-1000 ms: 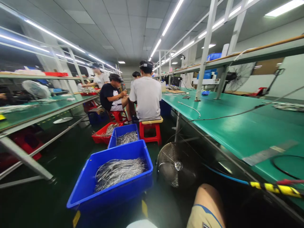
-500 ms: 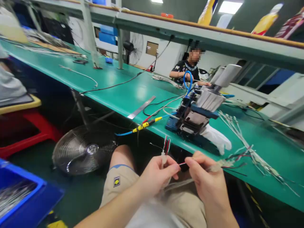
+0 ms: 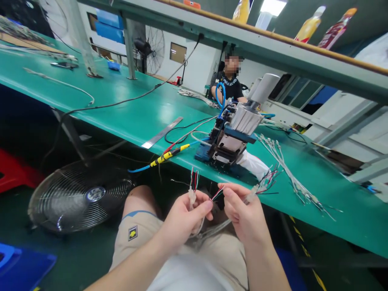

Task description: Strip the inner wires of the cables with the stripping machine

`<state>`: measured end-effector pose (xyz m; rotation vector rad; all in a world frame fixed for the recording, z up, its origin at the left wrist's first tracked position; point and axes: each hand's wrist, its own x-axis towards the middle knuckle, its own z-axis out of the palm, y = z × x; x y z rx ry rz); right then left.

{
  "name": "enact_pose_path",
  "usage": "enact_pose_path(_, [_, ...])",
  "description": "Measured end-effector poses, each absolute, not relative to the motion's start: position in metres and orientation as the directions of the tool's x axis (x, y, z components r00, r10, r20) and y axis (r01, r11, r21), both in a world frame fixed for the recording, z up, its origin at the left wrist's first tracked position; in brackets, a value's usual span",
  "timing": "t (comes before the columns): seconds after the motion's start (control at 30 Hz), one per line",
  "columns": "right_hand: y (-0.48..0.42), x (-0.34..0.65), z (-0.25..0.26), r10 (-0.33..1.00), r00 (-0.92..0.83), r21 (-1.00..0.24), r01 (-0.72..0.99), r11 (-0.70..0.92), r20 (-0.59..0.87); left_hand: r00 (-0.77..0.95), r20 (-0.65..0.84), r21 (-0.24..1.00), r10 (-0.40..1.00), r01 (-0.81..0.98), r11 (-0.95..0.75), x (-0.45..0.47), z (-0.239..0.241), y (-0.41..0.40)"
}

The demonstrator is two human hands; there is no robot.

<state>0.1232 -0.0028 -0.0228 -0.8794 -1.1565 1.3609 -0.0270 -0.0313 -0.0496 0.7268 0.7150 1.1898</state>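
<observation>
My left hand (image 3: 189,214) is closed round a cable (image 3: 192,196) with a clear sleeve, its red, white and black wire ends pointing up above the fingers. Between thumb and finger it also pinches thin wires (image 3: 216,194) that run across to the other hand. My right hand (image 3: 244,208) has its thumb and forefinger closed on the far end of these wires. In the same palm lies a bundle of cables (image 3: 251,194), with stripped, coloured ends spreading out to the right. The grey cable lengths hang down over my lap.
A pneumatic machine (image 3: 232,133) stands on the green bench (image 3: 121,105), a white cloth (image 3: 254,163) beside it. More cables (image 3: 291,173) lie to the right, a steel ruler (image 3: 162,132) to the left. A floor fan (image 3: 81,198) is by my leg. A person (image 3: 227,81) sits across the bench.
The view has swung to the right, so the bench and machine sit further left. Between my fingertips, more of the thin wires now show. Both hands keep hold of their cables.
</observation>
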Motion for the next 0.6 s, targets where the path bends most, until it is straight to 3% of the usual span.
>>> enact_pose_path(0.37, [-0.013, 0.121, -0.025, 0.974, -0.139, -0.972, -0.179, 0.151, 0.177, 0.204, -0.097, 0.808, 0.974, -0.555, 0.197, -0.024, -0.044, -0.032])
enact_pose_path(0.6, [-0.018, 0.117, -0.024, 0.987, -0.139, -0.963, -0.266, 0.04, 0.079, 0.136, -0.106, 0.776, 0.985, -0.607, 0.168, -0.022, -0.044, -0.035])
